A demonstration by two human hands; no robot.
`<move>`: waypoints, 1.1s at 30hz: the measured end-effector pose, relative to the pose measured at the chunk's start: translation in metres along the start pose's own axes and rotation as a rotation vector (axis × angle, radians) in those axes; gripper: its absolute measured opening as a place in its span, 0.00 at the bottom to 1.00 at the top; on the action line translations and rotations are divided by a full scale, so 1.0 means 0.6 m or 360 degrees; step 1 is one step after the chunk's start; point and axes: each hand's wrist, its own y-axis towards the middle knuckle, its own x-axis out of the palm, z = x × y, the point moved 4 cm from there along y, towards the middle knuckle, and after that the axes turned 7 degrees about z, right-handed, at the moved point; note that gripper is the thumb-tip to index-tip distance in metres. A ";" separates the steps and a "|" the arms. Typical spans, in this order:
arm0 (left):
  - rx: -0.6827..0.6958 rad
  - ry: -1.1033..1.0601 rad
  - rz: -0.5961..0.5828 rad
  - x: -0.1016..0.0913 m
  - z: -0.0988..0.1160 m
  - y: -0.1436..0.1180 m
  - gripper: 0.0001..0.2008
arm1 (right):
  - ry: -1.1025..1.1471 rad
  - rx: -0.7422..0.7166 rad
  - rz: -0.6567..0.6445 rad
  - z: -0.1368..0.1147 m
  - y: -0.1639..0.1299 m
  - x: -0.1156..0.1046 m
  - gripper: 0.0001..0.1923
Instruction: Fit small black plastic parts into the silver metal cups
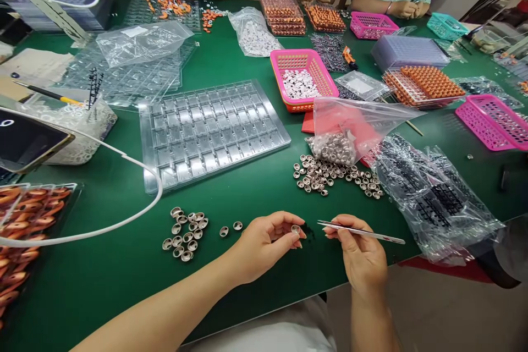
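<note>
Between thumb and fingers, my left hand (270, 243) pinches a small silvery metal ring-shaped cap (295, 229). My right hand (363, 256) is closed around metal tweezers (371, 231), whose tips point left toward the cap without touching it. Tiny black bits (309, 232) lie on the green table just behind and between the hands. To the left of my left hand is a cluster of similar metal caps (187, 236), with two more nearer the hand. A larger scatter of caps (317, 173) lies behind my hands, spilling beside a clear bag of caps (335, 147).
A clear compartment tray (214, 132) lies mid-table. Behind it stands a pink basket (304, 55) of white pieces. Plastic bags with black parts (437, 198) are at right. A white cable (136, 209) crosses the left side, above a tray of orange parts (28, 236). Several co-workers sit opposite.
</note>
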 end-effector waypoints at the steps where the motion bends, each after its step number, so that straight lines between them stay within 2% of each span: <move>1: 0.0012 0.0044 0.0015 0.000 0.000 0.000 0.14 | 0.0007 -0.0001 0.0000 -0.001 0.001 0.000 0.07; 6: 0.0060 0.0248 0.0078 -0.001 0.004 -0.002 0.10 | 0.0055 -0.0101 -0.0062 -0.020 -0.001 0.007 0.05; 11: 0.0108 0.0310 0.0120 -0.003 0.005 -0.001 0.09 | 0.0078 -0.0308 -0.0239 -0.060 -0.026 0.032 0.08; 17: 0.0162 0.0357 0.0106 0.000 0.006 -0.005 0.08 | -0.0001 -0.0158 -0.0377 -0.055 -0.045 0.054 0.12; 25: 0.0287 0.0430 0.0118 -0.001 0.014 -0.011 0.12 | -0.0022 -0.0123 -0.0343 -0.042 -0.044 0.057 0.10; 28: 0.0327 0.0512 0.0039 -0.001 0.019 -0.014 0.17 | -0.0040 -0.0099 -0.0361 -0.046 -0.042 0.057 0.10; 33: 0.0260 0.0607 -0.0029 -0.005 0.017 -0.013 0.14 | -0.0062 -0.0041 -0.0488 -0.048 -0.033 0.056 0.09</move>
